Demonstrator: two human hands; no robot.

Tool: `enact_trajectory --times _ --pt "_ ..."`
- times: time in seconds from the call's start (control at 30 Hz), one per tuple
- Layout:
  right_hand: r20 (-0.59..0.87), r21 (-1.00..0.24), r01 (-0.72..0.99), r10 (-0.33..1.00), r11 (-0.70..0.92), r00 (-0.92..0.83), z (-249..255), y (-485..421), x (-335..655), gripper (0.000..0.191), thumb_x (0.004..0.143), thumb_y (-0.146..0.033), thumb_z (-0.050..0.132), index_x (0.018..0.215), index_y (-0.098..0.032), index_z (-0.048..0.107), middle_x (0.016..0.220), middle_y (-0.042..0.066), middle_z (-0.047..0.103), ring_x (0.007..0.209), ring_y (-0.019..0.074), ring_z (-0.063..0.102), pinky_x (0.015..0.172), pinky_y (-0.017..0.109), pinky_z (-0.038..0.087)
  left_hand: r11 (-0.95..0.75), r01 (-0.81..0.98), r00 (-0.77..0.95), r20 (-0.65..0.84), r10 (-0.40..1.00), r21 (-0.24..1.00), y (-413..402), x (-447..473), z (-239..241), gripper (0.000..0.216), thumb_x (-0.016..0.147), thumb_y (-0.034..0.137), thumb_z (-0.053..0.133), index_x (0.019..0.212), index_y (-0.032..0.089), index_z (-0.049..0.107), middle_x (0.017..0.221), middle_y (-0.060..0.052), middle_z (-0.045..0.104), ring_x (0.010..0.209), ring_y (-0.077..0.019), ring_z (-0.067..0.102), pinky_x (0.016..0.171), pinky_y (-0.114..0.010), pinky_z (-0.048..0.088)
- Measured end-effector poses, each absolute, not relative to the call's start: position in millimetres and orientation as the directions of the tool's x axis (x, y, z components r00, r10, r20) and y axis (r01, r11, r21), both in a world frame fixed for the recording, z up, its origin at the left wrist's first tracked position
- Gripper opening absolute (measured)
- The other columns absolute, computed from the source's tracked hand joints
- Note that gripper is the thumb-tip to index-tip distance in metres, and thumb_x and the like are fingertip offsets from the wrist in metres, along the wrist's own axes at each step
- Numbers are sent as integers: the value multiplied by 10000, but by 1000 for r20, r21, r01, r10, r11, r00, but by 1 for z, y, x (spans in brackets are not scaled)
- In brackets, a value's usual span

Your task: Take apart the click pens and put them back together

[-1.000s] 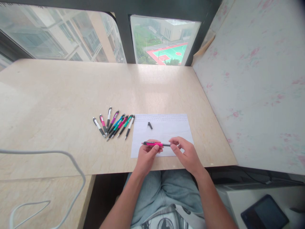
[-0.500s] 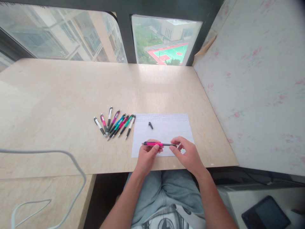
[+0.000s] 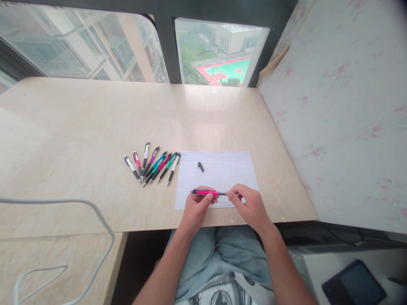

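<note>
My left hand (image 3: 197, 207) is closed round the pink barrel of a ballpoint pen (image 3: 206, 192), held level above a white sheet of paper (image 3: 190, 178). A thin dark length sticks out of the barrel to the right. On its far end the thumb and fingers of my right hand (image 3: 246, 201) are pinched, hiding the tip. Beyond the hands, a short black tapered piece (image 3: 200, 167) lies on the paper, and lines of small writing run along the sheet's top edge.
Several click pens (image 3: 157, 165) in white, pink, purple, blue and green lie fanned left of the paper. A grey cable (image 3: 95, 207) loops over the table (image 3: 79, 127) at left. The floral wall (image 3: 333, 127) bounds the right side; a dark tablet-like device (image 3: 353, 283) lies lower right.
My right hand's fingers have closed tighter on the pen's thin end and cover more of it. My left hand and the pen have hardly moved.
</note>
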State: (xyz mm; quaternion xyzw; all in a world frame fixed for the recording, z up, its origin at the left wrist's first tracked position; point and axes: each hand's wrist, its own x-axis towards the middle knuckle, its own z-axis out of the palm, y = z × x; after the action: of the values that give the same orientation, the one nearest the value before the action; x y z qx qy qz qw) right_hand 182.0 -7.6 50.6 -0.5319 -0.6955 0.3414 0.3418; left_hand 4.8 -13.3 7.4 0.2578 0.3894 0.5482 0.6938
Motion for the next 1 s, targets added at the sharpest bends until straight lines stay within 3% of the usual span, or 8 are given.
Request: enact_trajectory --times 0.1,0.27,0.53,0.73,1.0 --pt "85 -838 515 975 181 -205 51 -8 183 367 989 -339 475 657 -201 552 617 -12 558 591 132 519 592 269 392 260 -559 99 -248 964 787 -13 5 8 176 754 280 795 848 146 730 735 -34 697 661 -118 597 676 -251 460" --pt "130 -862 463 973 205 -189 54 -9 182 147 938 -309 566 851 -199 608 800 18 641 718 148 576 634 252 438 265 -562 94 -258 962 784 -13 5 9 187 742 288 804 844 148 732 736 -39 705 663 -126 600 683 -260 462" --pt "65 -829 533 976 168 -206 50 -9 183 419 999 -350 454 613 -198 507 564 -25 507 549 120 490 573 262 365 259 -527 133 -222 966 810 -15 3 9 175 750 275 794 863 152 741 760 -49 709 691 -141 605 694 -273 466" --pt "127 -848 486 971 212 -202 54 -8 185 215 962 -343 513 832 -205 615 799 30 654 722 161 582 649 267 445 266 -554 155 -216 964 789 -15 3 10 139 775 239 774 891 168 745 768 -42 711 704 -130 607 702 -257 462" --pt "23 -837 534 982 121 -186 51 -10 187 429 986 -389 464 606 -196 519 540 -30 493 527 119 475 554 259 350 241 -553 205 -150 967 797 -16 1 8 114 788 224 757 889 171 746 782 -45 713 699 -139 608 684 -271 454"
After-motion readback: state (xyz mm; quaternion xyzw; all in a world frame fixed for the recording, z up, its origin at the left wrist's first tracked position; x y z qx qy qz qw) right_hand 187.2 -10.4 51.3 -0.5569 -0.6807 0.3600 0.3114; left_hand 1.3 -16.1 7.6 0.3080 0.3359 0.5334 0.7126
